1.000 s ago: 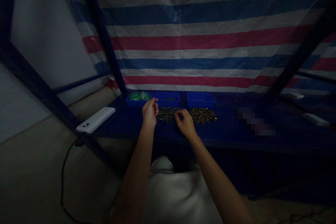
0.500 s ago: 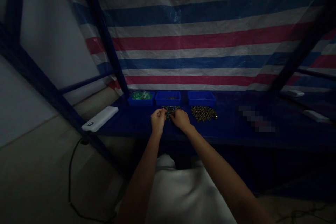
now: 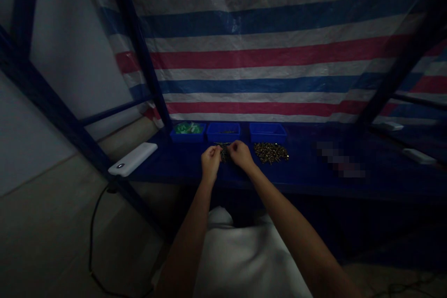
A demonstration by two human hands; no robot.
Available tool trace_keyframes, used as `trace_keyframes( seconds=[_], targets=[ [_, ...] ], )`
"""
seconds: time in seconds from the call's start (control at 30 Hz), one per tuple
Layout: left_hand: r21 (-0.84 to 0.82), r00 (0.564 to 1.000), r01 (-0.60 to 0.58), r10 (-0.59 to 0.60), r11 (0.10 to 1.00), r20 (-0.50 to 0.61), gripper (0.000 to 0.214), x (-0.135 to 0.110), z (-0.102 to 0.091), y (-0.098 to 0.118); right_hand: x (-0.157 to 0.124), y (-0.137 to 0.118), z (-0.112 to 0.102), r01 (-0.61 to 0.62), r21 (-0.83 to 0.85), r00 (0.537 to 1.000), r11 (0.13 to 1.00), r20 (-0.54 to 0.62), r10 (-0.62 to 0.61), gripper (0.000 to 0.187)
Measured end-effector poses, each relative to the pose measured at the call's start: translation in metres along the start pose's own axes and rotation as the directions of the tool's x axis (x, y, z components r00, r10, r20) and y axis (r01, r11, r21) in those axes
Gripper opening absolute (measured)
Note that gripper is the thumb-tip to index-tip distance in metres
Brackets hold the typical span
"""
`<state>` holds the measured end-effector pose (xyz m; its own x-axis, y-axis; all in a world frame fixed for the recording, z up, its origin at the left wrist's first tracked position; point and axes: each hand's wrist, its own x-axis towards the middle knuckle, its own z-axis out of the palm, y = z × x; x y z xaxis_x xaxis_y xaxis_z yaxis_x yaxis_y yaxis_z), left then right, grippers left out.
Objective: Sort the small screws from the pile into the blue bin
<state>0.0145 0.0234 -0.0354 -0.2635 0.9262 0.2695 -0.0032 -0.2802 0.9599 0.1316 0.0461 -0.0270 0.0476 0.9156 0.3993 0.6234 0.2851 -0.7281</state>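
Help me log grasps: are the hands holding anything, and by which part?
Cannot tell: left hand and right hand pinch over the dark metal pile; too dim.

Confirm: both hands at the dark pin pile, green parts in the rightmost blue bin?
Wrong bin: the head view shows the green parts in the leftmost blue bin. Left hand and right hand are at the dark pin pile.
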Motion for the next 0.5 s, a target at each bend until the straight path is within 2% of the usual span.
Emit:
trace_keyframes(
  seconds=[0.03,0.1,0.2,0.3,0.5],
  targets=[
    [0.003,1.0,-0.009,0.009,1.0,0.012,0.024,-0.001,0.0,0.001,-0.001,0.001,0.0,0.016,0.161,0.999,0.987,-0.046,-0.009,0.017],
    [0.003,0.997,-0.036,0.036,0.999,0.062,0.026,-0.002,0.001,0.003,-0.003,0.001,-0.001,0.029,0.463,0.993,0.886,-0.114,0.027,0.023],
    [0.01,0.979,-0.084,0.081,0.996,0.185,0.026,-0.005,0.003,0.007,-0.009,-0.003,-0.001,-0.027,0.723,0.986,0.69,-0.093,0.136,0.027],
    [0.034,0.96,-0.096,0.083,0.995,0.268,0.025,-0.007,0.004,0.01,-0.013,-0.006,-0.002,-0.105,0.803,0.981,0.586,-0.014,0.194,0.029],
    [0.061,0.949,-0.081,0.058,0.995,0.31,0.024,-0.007,0.004,0.01,-0.014,-0.007,0.0,-0.181,0.852,0.969,0.491,0.07,0.237,0.033]
  ],
)
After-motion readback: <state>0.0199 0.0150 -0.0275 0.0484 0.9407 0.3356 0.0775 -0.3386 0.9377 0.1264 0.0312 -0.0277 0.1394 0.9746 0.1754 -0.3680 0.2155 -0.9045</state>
